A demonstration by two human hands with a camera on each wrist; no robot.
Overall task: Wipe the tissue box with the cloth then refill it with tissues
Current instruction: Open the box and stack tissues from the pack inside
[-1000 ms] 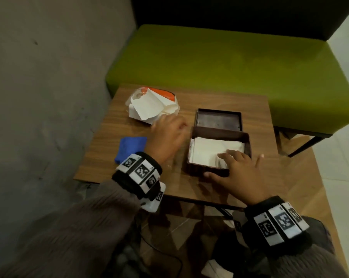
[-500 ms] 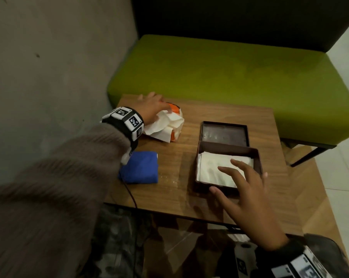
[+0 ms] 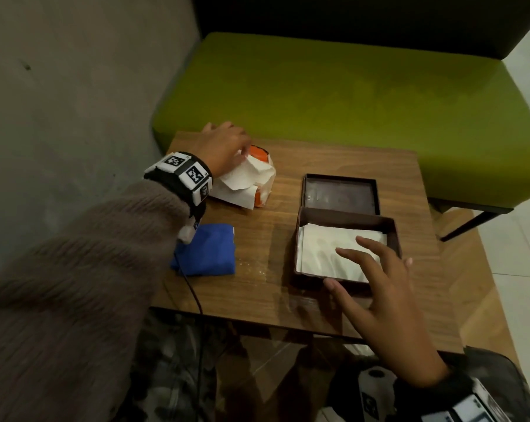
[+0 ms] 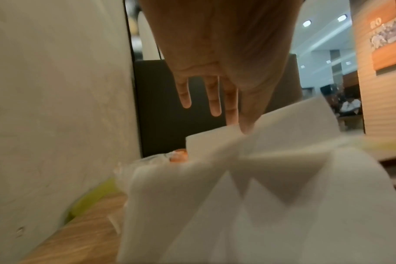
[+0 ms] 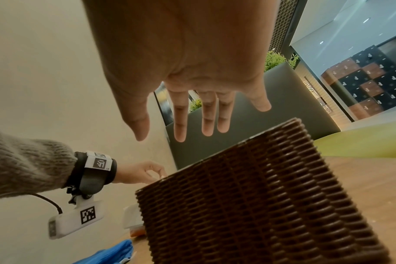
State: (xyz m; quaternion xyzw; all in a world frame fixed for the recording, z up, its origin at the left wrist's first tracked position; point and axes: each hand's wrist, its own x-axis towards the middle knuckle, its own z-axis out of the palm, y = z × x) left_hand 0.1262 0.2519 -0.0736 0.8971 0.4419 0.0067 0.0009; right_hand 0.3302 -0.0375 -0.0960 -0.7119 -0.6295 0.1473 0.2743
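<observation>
The dark brown woven tissue box (image 3: 345, 218) stands open on the table's right half, with a flat stack of white tissues (image 3: 324, 254) inside. Its lid (image 3: 339, 194) lies just behind it. My right hand (image 3: 376, 278) hovers over the box's near right corner with its fingers spread and nothing in it; the right wrist view shows the same hand (image 5: 192, 123) above the box (image 5: 249, 196). At the far left my left hand (image 3: 240, 155) pinches a white tissue (image 4: 271, 196) that sticks out of the orange and white tissue pack (image 3: 259, 190). The blue cloth (image 3: 208, 254) lies folded at the near left.
The small wooden table (image 3: 257, 284) stands against a grey wall (image 3: 75, 117) on the left. A green bench seat (image 3: 333, 92) runs behind it. A black cable (image 3: 193, 293) hangs from my left wrist over the table's near edge.
My left hand has left the box's side and reached to the tissue pack, where it now pinches a tissue. My right hand has lifted off the tissues in the box.
</observation>
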